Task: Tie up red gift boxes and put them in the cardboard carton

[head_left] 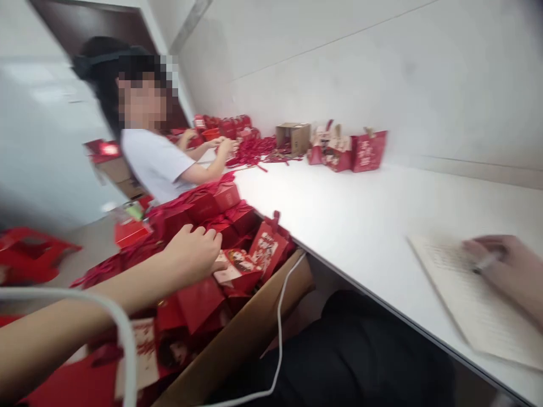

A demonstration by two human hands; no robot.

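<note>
Off-white pad (pixel 479 311), handwritten, lies on white table (pixel 360 215) at 4 o'clock. R hand (pixel 511 265) grips pen (pixel 491 260) over it; blurry, can't tell if tip touches. L hand (pixel 197 249) at 8 o'clock, fingers curled, by red boxes (pixel 203 302) filling a carton (pixel 250 318); can't tell if it's gripping one. Cable (pixel 280 322) runs past carton's side. Bags (pixel 369 151) at 2 o'clock on table. Co-worker (pixel 150 155) at 10 o'clock, hands (pixel 229 148) nr red ribbons (pixel 252 150).

Place: small packing workroom
Worktable (pixel 339 209): long, white, against a pale wall (pixel 382 85)
Cardboard carton (pixel 250 339): heaped with red gift boxes (pixel 201 305)
Co-worker (pixel 155 164): at the worktable's far end, beside red ribbons (pixel 251 151)
</note>
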